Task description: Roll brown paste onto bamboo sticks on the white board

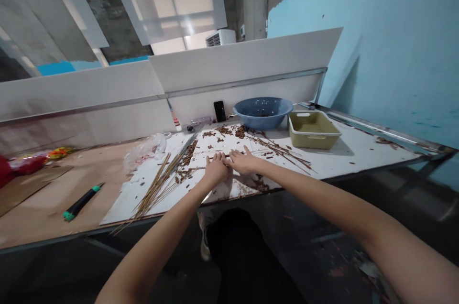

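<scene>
A white-topped bench point(358, 156) runs along a pale partition, with a blue basin point(263, 112) and an olive tray point(311, 131) ahead and right of the hands. The left hand point(215, 171) is curled closed on a thin stick point(195, 167), and the right hand point(244, 160), half open, touches its fingertips. A bundle of thin bamboo sticks point(158, 190) fans out just left, with brown chips point(225, 130) scattered ahead.

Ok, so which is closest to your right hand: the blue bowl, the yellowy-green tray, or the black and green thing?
From your right hand:
1. Blue bowl: ahead, at the back of the table.
2. Olive plastic tray: farther off, to the right.
3. Black-and-green tool: farthest, away on the left, on the bare wood.
</scene>
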Action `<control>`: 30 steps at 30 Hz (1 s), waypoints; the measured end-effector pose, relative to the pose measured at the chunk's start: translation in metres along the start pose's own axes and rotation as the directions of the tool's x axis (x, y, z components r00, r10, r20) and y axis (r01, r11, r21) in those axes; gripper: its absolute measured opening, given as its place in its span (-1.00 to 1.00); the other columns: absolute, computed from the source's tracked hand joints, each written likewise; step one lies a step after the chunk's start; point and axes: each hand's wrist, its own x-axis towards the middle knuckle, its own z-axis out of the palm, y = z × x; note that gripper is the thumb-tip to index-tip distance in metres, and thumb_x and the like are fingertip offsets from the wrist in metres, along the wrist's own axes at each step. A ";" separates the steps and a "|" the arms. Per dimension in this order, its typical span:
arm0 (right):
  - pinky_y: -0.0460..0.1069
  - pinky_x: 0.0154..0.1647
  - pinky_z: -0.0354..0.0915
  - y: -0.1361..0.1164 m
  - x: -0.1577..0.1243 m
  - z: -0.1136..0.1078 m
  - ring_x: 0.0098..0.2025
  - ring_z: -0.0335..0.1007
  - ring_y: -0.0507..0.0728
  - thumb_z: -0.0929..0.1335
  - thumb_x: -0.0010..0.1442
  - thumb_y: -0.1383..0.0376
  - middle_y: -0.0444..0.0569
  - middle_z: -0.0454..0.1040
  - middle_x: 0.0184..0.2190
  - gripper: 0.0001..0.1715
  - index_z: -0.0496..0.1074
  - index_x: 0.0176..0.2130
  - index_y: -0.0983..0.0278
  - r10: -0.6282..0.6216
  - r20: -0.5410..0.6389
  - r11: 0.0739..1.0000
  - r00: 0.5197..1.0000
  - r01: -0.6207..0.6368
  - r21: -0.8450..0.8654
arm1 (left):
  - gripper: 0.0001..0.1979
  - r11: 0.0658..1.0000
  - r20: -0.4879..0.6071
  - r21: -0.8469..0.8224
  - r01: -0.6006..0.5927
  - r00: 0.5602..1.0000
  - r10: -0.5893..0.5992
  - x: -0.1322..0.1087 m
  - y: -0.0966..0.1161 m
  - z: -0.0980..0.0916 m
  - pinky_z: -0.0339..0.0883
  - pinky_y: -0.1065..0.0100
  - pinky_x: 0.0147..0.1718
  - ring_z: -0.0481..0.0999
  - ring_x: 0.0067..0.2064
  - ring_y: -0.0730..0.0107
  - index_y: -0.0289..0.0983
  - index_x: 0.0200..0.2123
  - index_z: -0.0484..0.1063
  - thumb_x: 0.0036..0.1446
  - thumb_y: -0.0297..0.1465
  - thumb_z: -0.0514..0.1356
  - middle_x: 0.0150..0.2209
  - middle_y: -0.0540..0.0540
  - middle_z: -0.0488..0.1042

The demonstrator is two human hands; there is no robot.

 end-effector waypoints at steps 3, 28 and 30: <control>0.72 0.56 -0.32 0.005 0.015 -0.011 0.69 -0.11 0.51 0.25 0.58 0.15 0.31 0.03 0.66 -0.17 -0.02 0.68 0.01 0.040 0.004 0.999 0.999 -0.040 -0.002 | -0.26 1.000 0.011 -0.014 0.011 1.000 -0.010 0.013 0.001 -0.010 -0.16 -0.36 0.58 -0.06 0.68 -0.17 -0.28 0.66 0.07 0.49 -0.31 0.00 0.67 -0.29 0.00; 0.49 0.67 -0.47 -0.010 -0.033 0.010 0.73 -0.31 0.44 0.03 0.61 -0.17 0.34 -0.04 0.67 -0.03 0.01 0.67 0.34 0.101 -0.020 0.994 0.995 -0.101 0.032 | -0.26 0.999 -0.018 0.034 -0.001 1.000 0.002 -0.031 -0.004 0.004 -0.24 -0.34 0.61 -0.04 0.69 -0.11 -0.33 0.66 0.05 0.55 -0.19 -0.13 0.67 -0.24 0.02; 0.54 0.66 -0.46 -0.010 -0.028 0.000 0.73 -0.36 0.49 0.04 0.61 -0.17 0.30 -0.04 0.68 -0.06 0.05 0.67 0.27 0.153 -0.018 0.988 0.988 -0.153 0.035 | -0.26 0.999 -0.013 0.022 0.027 1.000 -0.027 -0.022 -0.003 -0.001 -0.24 -0.36 0.60 -0.11 0.70 -0.15 -0.32 0.67 0.04 0.54 -0.20 -0.12 0.67 -0.23 0.00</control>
